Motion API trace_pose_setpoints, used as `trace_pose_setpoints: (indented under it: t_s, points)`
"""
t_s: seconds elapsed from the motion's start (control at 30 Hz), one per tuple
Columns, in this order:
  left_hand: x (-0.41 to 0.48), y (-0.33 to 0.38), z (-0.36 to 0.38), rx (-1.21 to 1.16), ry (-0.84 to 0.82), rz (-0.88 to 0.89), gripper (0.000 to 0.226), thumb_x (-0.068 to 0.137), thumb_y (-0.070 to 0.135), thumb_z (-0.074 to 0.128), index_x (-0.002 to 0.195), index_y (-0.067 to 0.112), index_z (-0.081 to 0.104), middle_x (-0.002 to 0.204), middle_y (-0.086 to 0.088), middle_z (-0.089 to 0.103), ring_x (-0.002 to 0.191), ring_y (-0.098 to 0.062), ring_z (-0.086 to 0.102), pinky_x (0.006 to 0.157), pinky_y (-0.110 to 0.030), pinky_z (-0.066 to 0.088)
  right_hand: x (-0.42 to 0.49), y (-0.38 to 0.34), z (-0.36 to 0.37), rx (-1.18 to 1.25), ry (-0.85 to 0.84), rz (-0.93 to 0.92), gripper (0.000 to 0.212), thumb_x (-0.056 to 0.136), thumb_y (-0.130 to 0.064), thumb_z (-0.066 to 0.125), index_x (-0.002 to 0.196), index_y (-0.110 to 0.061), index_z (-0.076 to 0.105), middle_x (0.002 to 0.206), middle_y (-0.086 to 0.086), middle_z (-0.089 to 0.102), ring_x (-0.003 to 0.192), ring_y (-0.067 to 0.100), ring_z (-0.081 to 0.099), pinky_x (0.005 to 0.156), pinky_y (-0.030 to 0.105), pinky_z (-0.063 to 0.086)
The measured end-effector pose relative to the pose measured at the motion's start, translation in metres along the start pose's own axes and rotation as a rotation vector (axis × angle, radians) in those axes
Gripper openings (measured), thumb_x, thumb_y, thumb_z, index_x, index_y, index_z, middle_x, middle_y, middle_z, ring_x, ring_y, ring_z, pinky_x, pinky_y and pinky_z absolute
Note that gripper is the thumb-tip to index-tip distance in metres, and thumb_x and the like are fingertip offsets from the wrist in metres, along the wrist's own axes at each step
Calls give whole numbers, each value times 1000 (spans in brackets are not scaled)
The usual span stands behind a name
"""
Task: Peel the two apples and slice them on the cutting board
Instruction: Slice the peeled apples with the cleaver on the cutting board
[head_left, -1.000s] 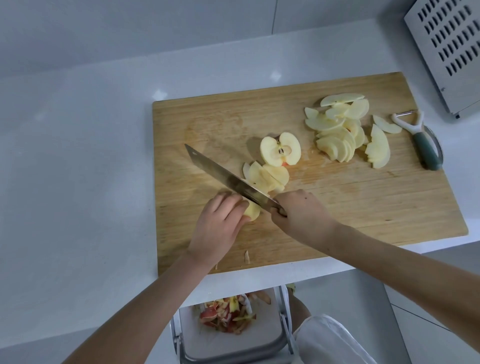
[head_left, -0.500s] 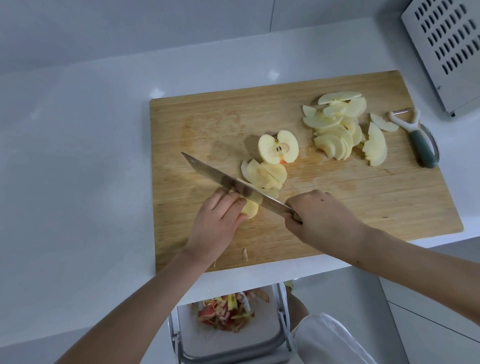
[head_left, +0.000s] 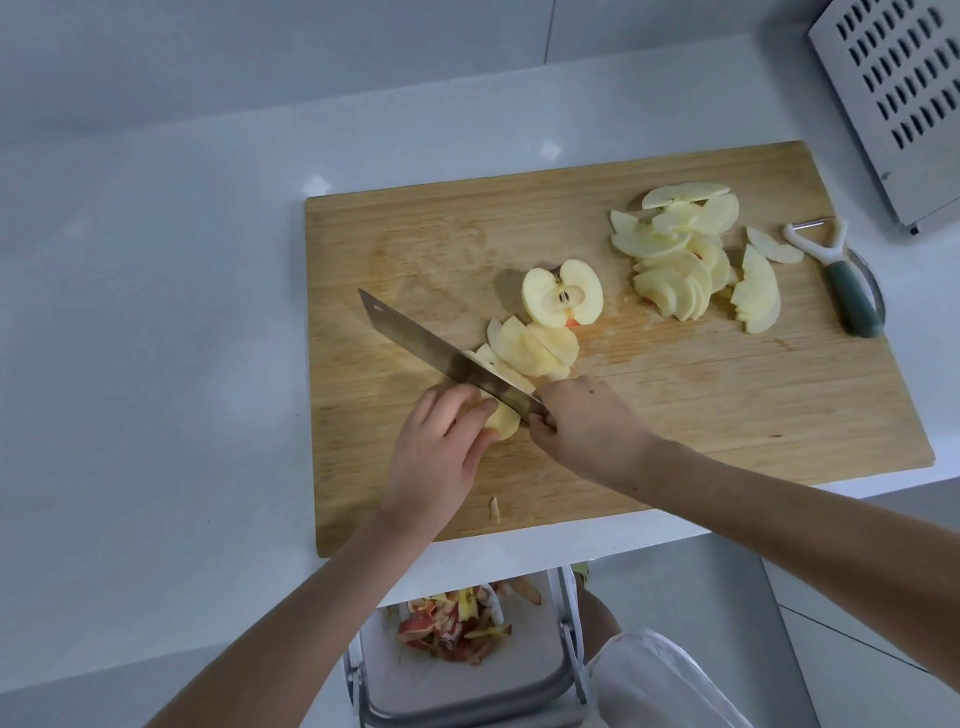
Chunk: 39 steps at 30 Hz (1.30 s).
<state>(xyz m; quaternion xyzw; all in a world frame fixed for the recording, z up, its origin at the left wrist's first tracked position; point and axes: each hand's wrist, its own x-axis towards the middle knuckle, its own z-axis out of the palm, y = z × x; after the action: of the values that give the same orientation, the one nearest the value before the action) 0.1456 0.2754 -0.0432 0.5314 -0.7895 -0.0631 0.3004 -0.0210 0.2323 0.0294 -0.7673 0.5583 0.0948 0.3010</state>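
Soft, cool, rather dim light fills the view evenly. Two pale glare spots sit on the white table (head_left: 156, 312) behind the cutting board (head_left: 675, 415). The halved apple (head_left: 563, 293) throws a faint shadow leftward. Wide-angle distortion bows the board's edges, and fine detail looks slightly soft.

Both forearms (head_left: 291, 613) bare; white garment (head_left: 670, 680) below.

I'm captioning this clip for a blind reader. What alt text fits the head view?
Seen from above, a person's right hand grips a knife slicing a peeled apple piece that the left hand steadies on a wooden cutting board. An apple half, piles of slices and a peeler lie beyond; apple peels sit in a bin below the counter.
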Motion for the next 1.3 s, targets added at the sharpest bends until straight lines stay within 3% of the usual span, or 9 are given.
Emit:
trace_pose_setpoints:
  t_s: [0.2,0.27,0.33,0.53,0.67,1.3]
  points:
    - [10,24,-15,-340,-18,-709,22,76,17,78,92,15,63,92,-4,63,70,-3,58,67,-10,47,-5,-4,4,-23,46,-22,16,93,-20,42,79,-15,43,76,3,46,70,23,44,62,29,33]
    - [15,22,-13,-533,-48,-967,23,75,17,79,84,22,58,86,-4,66,73,-17,65,75,-29,56,-6,-4,3,-12,52,-15,16,94,-20,42,79,-14,43,76,3,46,70,24,44,61,29,33]
    - [18,20,-15,-632,-64,-1091,25,73,16,80,82,24,58,82,-5,67,78,-27,67,77,-46,56,-7,-5,1,2,50,-16,17,93,-20,43,78,-14,44,74,3,46,69,24,45,61,29,33]
    - [23,20,-19,-657,-86,-1122,24,70,16,80,81,24,60,84,0,68,83,-25,68,81,-46,56,-21,-5,-12,54,56,-8,36,91,-17,46,58,-17,31,59,-1,38,55,16,38,47,25,27]
    - [24,20,-18,-676,-87,-1156,24,69,15,81,82,23,63,85,3,68,85,-22,68,82,-45,56,-40,-2,-28,41,51,2,38,93,-18,46,58,-18,31,57,-3,38,51,9,34,45,21,23]
    - [25,20,-19,-673,-108,-1141,25,69,12,80,86,18,63,87,0,68,86,-20,67,79,-44,57,-42,2,-35,-2,6,5,35,92,-19,46,59,-16,37,57,0,42,49,15,38,45,25,29]
